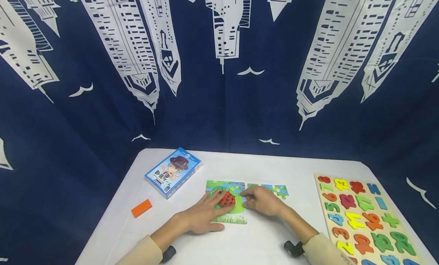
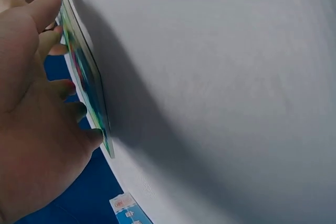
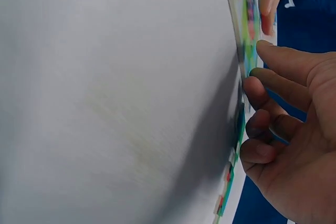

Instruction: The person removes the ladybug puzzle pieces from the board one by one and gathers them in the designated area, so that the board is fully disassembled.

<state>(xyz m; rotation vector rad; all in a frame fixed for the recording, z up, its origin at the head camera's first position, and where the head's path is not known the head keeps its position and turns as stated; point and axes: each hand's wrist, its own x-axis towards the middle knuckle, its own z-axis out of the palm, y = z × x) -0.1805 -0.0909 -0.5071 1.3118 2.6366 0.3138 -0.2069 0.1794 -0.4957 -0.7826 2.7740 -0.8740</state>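
Near the middle of the white bench [image 1: 257,238] lies one puzzle board [image 1: 238,215] bearing one red ladybird [image 1: 227,200], right under the spread fingers of the left hand [image 1: 201,217]. That grip is wide: its fingers lie nearly straight across the left part of the board, tips around the ladybird, with the thumb by the near edge. At the opposite side, the right hand [image 1: 266,201] touches the board's right edge with thumb and forefinger, a narrow gap between their tips and the other fingers bent in; I cannot tell whether this grip pinches anything. Just beyond the right hand are loose puzzle pieces [image 1: 281,190], at least three showing, partly hidden by that hand.

Counting the rest, one blue box [image 1: 173,171] with a hatted cartoon figure lies to the far left of the puzzle board, one orange block [image 1: 141,208] sits nearer than the box, and one number board [image 1: 338,194] lies at the right, its coloured pieces in four columns, its near end out of view. Behind the bench hangs dark blue cloth [image 1: 205,116] printed with white buildings
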